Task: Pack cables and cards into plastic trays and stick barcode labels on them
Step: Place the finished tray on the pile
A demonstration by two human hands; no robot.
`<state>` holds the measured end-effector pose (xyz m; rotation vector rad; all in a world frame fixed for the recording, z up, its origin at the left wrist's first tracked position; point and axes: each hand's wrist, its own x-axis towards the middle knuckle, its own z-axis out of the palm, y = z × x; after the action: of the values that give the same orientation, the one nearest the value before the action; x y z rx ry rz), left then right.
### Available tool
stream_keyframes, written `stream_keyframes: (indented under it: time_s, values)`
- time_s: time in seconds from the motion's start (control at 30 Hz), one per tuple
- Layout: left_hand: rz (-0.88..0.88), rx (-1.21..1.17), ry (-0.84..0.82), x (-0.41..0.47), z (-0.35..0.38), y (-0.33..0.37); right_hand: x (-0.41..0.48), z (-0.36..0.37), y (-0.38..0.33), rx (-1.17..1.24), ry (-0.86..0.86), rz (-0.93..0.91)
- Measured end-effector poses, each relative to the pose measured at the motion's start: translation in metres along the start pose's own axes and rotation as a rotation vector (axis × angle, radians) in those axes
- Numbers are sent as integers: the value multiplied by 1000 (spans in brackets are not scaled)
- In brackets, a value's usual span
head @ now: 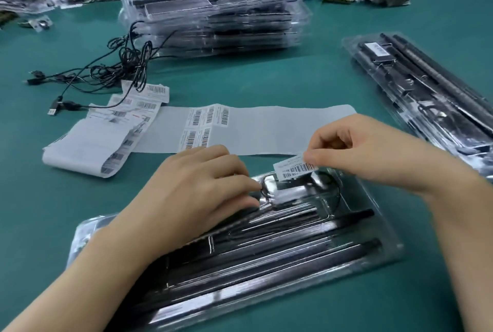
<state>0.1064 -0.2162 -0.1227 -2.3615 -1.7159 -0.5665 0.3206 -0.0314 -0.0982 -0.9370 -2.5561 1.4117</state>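
Pinching barcode label point(293, 169) in right hand point(357, 150), one o'clock over tray point(373, 251) — left hand point(197, 185) resting loose; may stick crooked if jogged.

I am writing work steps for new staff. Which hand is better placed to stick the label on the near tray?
The right hand: it pinches the label at the far end of the near tray. The left hand rests on the tray and seems to steady it.
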Motion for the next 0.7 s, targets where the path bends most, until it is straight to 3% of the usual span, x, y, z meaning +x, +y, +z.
stream_keyframes:
  time_s: [0.7]
  values:
    - [-36, -74, -68, 0, 1, 1, -5, 1, -6, -107, -48, 53]
